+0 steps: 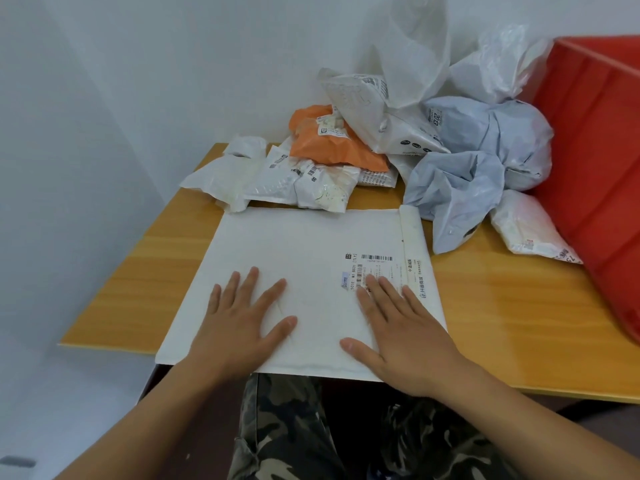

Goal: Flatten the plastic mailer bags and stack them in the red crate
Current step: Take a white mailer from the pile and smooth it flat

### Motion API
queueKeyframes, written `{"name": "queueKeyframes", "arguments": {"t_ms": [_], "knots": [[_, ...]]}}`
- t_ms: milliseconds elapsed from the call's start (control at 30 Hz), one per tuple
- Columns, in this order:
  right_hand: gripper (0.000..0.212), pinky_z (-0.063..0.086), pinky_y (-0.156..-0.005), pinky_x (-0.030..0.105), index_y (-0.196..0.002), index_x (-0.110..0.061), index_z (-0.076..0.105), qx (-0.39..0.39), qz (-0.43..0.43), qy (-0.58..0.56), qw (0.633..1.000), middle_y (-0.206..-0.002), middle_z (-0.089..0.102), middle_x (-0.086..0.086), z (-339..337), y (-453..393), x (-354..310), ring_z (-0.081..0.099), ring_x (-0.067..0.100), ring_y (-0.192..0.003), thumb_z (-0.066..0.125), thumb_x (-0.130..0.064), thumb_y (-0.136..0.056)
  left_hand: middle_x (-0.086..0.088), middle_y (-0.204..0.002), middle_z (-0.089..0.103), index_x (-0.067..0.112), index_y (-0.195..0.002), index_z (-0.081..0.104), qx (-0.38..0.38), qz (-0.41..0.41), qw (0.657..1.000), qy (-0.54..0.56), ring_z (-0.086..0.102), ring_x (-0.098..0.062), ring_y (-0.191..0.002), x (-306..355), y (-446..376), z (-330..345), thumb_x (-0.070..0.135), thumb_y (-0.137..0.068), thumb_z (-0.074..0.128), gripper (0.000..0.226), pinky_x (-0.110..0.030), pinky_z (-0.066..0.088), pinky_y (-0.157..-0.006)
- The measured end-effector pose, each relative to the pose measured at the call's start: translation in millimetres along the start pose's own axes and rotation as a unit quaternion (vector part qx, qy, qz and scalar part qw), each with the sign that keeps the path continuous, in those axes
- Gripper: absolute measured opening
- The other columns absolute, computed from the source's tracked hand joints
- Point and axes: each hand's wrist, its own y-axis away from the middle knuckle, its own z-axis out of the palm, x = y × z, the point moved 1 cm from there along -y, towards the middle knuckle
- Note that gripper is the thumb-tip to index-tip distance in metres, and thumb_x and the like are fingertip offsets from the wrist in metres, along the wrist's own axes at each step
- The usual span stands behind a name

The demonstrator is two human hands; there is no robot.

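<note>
A large white padded mailer (298, 244) lies flat on the wooden table (145, 271), its near edge overhanging the table's front. My left hand (242, 320) presses palm-down on its near left part, fingers spread. My right hand (405, 334) presses flat on its near right part, partly covering the shipping label (367, 268). Behind it lies a heap of crumpled bags: an orange mailer (332, 143), a grey-blue mailer (464, 178), several white ones (277, 178). The red crate (595, 161) stands tilted at the right edge.
White walls close in at the back and left. A small white bag (530, 230) lies against the crate's side. Camouflage trousers show below the table's front edge. Bare wood shows to the left and right of the flat mailer.
</note>
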Motion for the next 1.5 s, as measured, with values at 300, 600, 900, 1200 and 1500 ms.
{"name": "queueKeyframes", "arguments": {"t_ms": [300, 600, 900, 1200, 1500], "knots": [[0.102, -0.018, -0.120, 0.035, -0.153, -0.021, -0.022, 0.014, 0.042, -0.002, 0.999, -0.158, -0.036, -0.006, -1, 21, 28, -0.039, 0.008, -0.141, -0.008, -0.087, -0.077, 0.007, -0.162, -0.020, 0.046, -0.152, -0.008, 0.005, -0.015, 1.000, 0.002, -0.023, -0.014, -0.148, -17, 14, -2, 0.086, -0.069, -0.009, 0.092, -0.038, -0.013, -0.122], [0.115, -0.018, -0.120, 0.031, -0.153, -0.023, -0.025, -0.005, 0.007, -0.059, 0.998, -0.155, -0.040, -0.010, -4, 28, 34, -0.040, 0.004, -0.139, 0.006, -0.096, -0.068, 0.012, -0.157, -0.031, 0.047, -0.150, -0.014, -0.045, 0.052, 0.998, -0.006, -0.033, -0.012, -0.144, -27, 22, -5, 0.106, -0.054, 0.010, 0.114, -0.042, -0.016, -0.120], [0.092, 0.002, -0.123, 0.022, -0.152, -0.027, -0.017, 0.016, -0.083, 0.015, 0.996, -0.153, -0.024, -0.018, -7, 61, 53, -0.023, -0.002, -0.142, 0.034, -0.071, -0.089, 0.026, -0.157, 0.004, 0.056, -0.146, 0.014, -0.044, 0.103, 0.994, 0.010, 0.007, -0.004, -0.149, -37, 45, -35, 0.043, -0.091, 0.057, 0.071, -0.026, 0.010, -0.119], [0.015, 0.051, -0.074, 0.016, -0.106, -0.037, 0.066, 0.405, -0.114, -0.318, 0.850, -0.102, 0.070, -0.030, -105, 82, 57, 0.065, -0.006, -0.094, 0.064, -0.044, -0.094, 0.000, -0.091, 0.066, 0.023, -0.091, 0.070, 0.345, 0.058, 0.935, -0.060, 0.064, -0.029, -0.077, -37, 58, -175, 0.053, -0.088, 0.066, 0.030, -0.040, 0.049, -0.064], [0.056, 0.051, -0.064, 0.045, -0.089, -0.004, 0.054, 0.464, -0.003, -0.516, 0.720, -0.084, 0.062, 0.008, -207, 35, 55, 0.059, 0.019, -0.072, 0.070, -0.058, -0.082, -0.021, -0.121, 0.053, 0.016, -0.128, 0.057, 0.404, -0.001, 0.907, 0.113, 0.049, -0.034, -0.116, -33, 6, -263, 0.024, -0.091, 0.068, 0.040, -0.040, 0.036, -0.101]]}}
